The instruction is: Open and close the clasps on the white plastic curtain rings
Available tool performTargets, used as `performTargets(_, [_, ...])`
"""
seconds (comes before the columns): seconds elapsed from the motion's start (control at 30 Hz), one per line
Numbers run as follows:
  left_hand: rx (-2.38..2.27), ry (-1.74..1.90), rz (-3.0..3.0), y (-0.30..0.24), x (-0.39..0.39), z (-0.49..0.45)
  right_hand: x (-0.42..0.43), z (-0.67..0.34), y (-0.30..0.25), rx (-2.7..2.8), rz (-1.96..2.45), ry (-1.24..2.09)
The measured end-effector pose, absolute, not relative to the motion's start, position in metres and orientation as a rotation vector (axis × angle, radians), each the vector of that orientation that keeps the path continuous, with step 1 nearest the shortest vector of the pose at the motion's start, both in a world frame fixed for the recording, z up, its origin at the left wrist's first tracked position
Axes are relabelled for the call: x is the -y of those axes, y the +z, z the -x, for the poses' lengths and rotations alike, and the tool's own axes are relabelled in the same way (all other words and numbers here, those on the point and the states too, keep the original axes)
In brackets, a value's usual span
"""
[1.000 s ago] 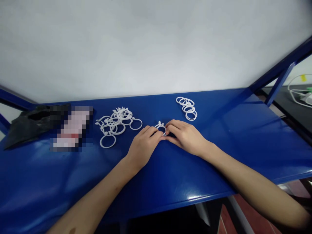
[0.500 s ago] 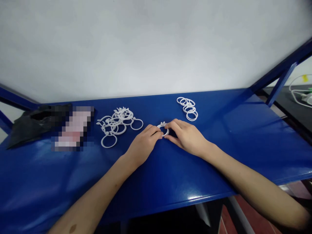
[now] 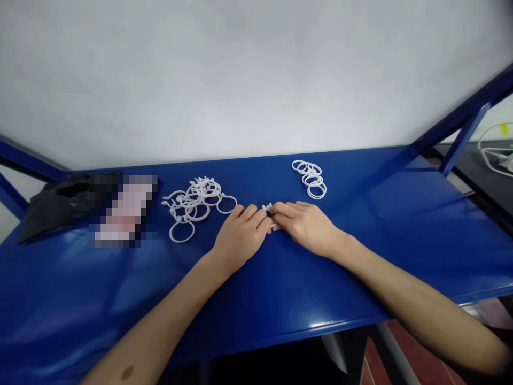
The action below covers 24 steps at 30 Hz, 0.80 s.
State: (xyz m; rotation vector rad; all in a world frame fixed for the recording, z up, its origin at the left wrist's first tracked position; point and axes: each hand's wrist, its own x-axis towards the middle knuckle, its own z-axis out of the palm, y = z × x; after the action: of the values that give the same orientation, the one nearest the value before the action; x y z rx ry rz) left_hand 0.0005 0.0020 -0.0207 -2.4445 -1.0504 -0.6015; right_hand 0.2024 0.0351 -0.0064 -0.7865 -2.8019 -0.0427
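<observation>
Blue table (image 3: pixel 276 299) up front, with red floor (image 3: pixel 379 361) peeking out below its edge on the right. Both forearms reach in over it, and the hands are basically together in the middle, fingertips nearly meeting. Left hand (image 3: pixel 242 235) and right hand (image 3: pixel 306 224) are both clamped on one white ring (image 3: pixel 273 225), pinned between them just above the tabletop or on it, can't tell which. Fingers hide most of it; you only get a bit of rim and the little tabs (image 3: pixel 266 207) poking out at the far side.

Just past the left hand there's a messy pile (image 3: pixel 208 187) of similar rings, tabs sticking out. Left of that, a blurred-out pinkish thing (image 3: pixel 126 208), then a black bag (image 3: pixel 52 208). Beyond the right hand, a smaller bunch (image 3: pixel 311 174) of overlapping rings. Behind everything, a pale wall (image 3: pixel 256 80).
</observation>
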Motion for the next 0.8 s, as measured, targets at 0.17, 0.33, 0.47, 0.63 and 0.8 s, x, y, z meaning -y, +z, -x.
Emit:
performTargets(0.17, [1.095,-0.59,2.335,-0.019,0.002,-0.01,-0.024,-0.192,0.001,2.809,0.945,-0.248])
performTargets(0.33, [1.118,-0.584,2.35,-0.021,0.003,-0.008,-0.023,-0.192,0.004,2.802,0.939,-0.201])
performTargets(0.47, [0.967,-0.63,2.53,-0.017,-0.001,0.003,-0.027,-0.202,0.004,2.835,0.679,-0.007])
performTargets(0.63, [0.957,-0.594,2.591,-0.017,-0.003,0.008,-0.022,-0.201,0.004,2.819,0.717,-0.119])
performTargets(0.8, [1.092,-0.517,2.412,-0.02,0.002,-0.004,-0.017,-0.194,0.0,2.78,0.9,-0.263])
